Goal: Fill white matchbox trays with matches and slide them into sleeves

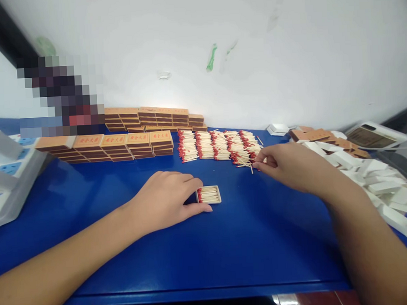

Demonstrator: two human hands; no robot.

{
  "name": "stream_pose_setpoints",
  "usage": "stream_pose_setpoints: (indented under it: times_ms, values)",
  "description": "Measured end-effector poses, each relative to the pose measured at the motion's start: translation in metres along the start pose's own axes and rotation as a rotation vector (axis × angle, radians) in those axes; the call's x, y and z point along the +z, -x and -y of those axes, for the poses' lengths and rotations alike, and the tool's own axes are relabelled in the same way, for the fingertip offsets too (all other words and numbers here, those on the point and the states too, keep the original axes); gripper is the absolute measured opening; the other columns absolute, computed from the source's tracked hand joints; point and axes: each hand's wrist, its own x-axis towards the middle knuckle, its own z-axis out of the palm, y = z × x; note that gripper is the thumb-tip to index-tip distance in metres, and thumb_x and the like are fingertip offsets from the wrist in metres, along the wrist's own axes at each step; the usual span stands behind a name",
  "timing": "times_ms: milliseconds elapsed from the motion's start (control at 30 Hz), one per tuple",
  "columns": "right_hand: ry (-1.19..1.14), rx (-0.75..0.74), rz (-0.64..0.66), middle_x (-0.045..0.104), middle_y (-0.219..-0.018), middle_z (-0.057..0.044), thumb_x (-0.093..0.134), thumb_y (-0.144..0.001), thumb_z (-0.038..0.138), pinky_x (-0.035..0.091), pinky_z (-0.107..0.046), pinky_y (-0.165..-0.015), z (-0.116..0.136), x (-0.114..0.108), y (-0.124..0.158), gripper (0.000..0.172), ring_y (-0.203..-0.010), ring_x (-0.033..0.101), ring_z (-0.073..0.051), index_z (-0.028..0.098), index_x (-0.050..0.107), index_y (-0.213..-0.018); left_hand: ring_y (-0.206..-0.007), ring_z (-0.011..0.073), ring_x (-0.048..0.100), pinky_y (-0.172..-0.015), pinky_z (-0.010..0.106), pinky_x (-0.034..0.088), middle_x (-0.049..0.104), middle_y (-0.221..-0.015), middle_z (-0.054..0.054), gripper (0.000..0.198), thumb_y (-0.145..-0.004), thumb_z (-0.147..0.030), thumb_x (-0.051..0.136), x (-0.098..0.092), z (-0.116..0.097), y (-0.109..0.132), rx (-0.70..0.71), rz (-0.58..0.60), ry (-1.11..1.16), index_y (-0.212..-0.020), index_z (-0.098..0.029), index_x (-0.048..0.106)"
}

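Note:
A small white matchbox tray (220,195) lies on the blue table, filled with red-headed matches (208,194). My left hand (168,200) holds its left end, index finger at the far edge and thumb along the near side. Farther right, my right hand (275,164) is closed in a pinch at the right end of the loose matches (221,144), which lie in several side-by-side heaps. A few sticks show at its fingertips; how many it grips I cannot make out.
Stacked orange-brown matchboxes (114,146) stand at the left, with another row (164,116) by the wall. White empty trays (378,179), brown sleeves (320,137) and a phone (376,134) lie at the right. A clear plastic bin (13,203) sits far left.

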Motion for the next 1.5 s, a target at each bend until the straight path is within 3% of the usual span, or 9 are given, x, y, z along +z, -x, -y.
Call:
stream_pose_setpoints:
  times_ms: [300,700,900,1033,1100,1167,1300,1500]
  values:
    - [-0.020,0.045,0.075,0.074,-0.076,-0.006,0.060,-0.096,0.041,0.036,-0.032,-0.058,0.012,0.007,-0.003,0.027,-0.067,0.063,-0.022,0.023,0.072,-0.080,-0.074,0.0193,0.069,-0.060,0.033,0.035,0.074,-0.084,0.000,0.044,-0.099,-0.064,0.067,-0.003,-0.001,-0.001,-0.014,0.020,0.008,-0.106,-0.022,0.075]
    - [-0.109,0.182,0.134,0.078,-0.083,-0.005,0.066,-0.083,0.025,0.044,-0.032,-0.063,0.020,0.007,-0.002,0.010,-0.072,0.069,-0.022,0.024,0.075,-0.078,-0.076,0.0209,0.069,-0.060,0.033,0.033,0.074,-0.085,0.000,0.044,-0.100,-0.063,0.067,-0.003,-0.001,-0.001,-0.024,0.048,0.017,-0.109,-0.021,0.075]
    - [-0.083,0.198,0.095,0.077,-0.081,-0.006,0.067,-0.085,0.023,0.041,-0.032,-0.060,0.024,0.005,-0.001,0.011,-0.069,0.068,-0.023,0.023,0.073,-0.077,-0.078,0.0210,0.069,-0.062,0.032,0.032,0.074,-0.087,0.001,0.045,-0.100,-0.064,0.066,-0.002,-0.001,0.000,-0.026,0.041,0.031,-0.107,-0.021,0.075]
    - [-0.026,0.241,-0.004,0.076,-0.080,-0.005,0.067,-0.090,0.024,0.037,-0.031,-0.060,0.023,-0.002,0.001,0.009,-0.068,0.064,-0.022,0.023,0.071,-0.083,-0.078,0.0215,0.069,-0.062,0.032,0.032,0.074,-0.087,0.001,0.044,-0.100,-0.063,0.067,-0.003,-0.001,-0.001,-0.038,0.064,0.026,-0.107,-0.021,0.075]
    - [-0.042,0.179,-0.088,0.073,-0.075,-0.004,0.066,-0.092,0.024,0.034,-0.031,-0.060,0.023,-0.005,0.004,0.008,-0.064,0.061,-0.021,0.022,0.069,-0.085,-0.078,0.0216,0.069,-0.063,0.032,0.032,0.074,-0.087,0.001,0.044,-0.100,-0.064,0.067,-0.003,-0.002,-0.001,-0.044,0.065,0.026,-0.106,-0.021,0.075]
    - [-0.134,0.015,-0.140,0.067,-0.069,-0.001,0.065,-0.092,0.022,0.033,-0.030,-0.059,0.026,-0.005,0.007,0.007,-0.060,0.057,-0.018,0.022,0.068,-0.085,-0.078,0.0213,0.069,-0.063,0.032,0.033,0.074,-0.087,0.000,0.044,-0.100,-0.064,0.067,-0.004,-0.002,-0.001,-0.046,0.063,0.027,-0.105,-0.021,0.075]
    - [-0.396,-0.347,-0.049,0.060,-0.066,0.004,0.066,-0.093,0.021,0.034,-0.026,-0.059,0.049,0.000,0.016,0.005,-0.057,0.052,-0.013,0.023,0.067,-0.089,-0.079,0.0213,0.070,-0.062,0.032,0.034,0.075,-0.088,0.000,0.044,-0.099,-0.063,0.068,-0.003,-0.002,-0.001,-0.032,0.047,0.027,-0.107,-0.021,0.075]
    - [-0.369,-0.526,0.025,0.057,-0.070,0.005,0.068,-0.091,0.009,0.029,-0.026,-0.060,0.078,0.015,0.022,0.013,-0.058,0.046,-0.011,0.020,0.062,-0.088,-0.073,0.0193,0.068,-0.060,0.032,0.033,0.071,-0.081,-0.001,0.042,-0.098,-0.061,0.071,0.000,0.000,0.000,-0.006,0.019,0.033,-0.103,-0.020,0.073]
